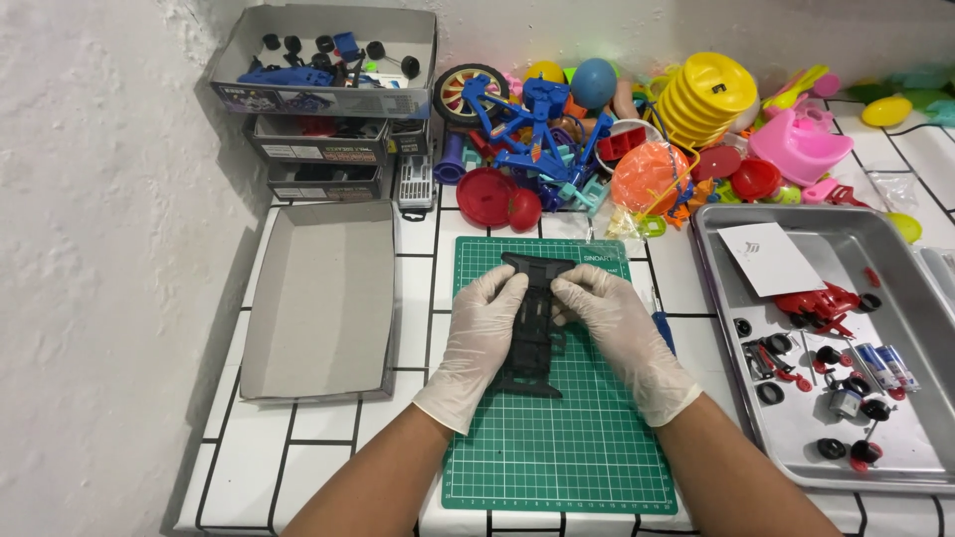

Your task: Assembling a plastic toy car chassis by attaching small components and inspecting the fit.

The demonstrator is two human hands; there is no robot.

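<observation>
Head view, and both gloved hands are down on the green cutting mat, working a black plastic car frame that lies lengthwise between them. The left hand pinches the frame's far left edge with its fingertips, palm resting on the mat. The right hand mirrors it, fingertips closed on the far right edge, so the frame sits directly under and between the two sets of fingers, its near end poking out towards the wrists.

Room to move: the mat's near half is bare below the wrists. Left of the left hand, just off the mat edge, an open grey cardboard box lid lies on the tiled surface, and a white wall closes that side. Right of the right hand, a blue-handled tool lies just beside the mat, then a metal tray of small wheels and red parts hems things in. Beyond the fingertips, a pile of bright plastic toys crowds the far edge, with stacked boxes farther left.
</observation>
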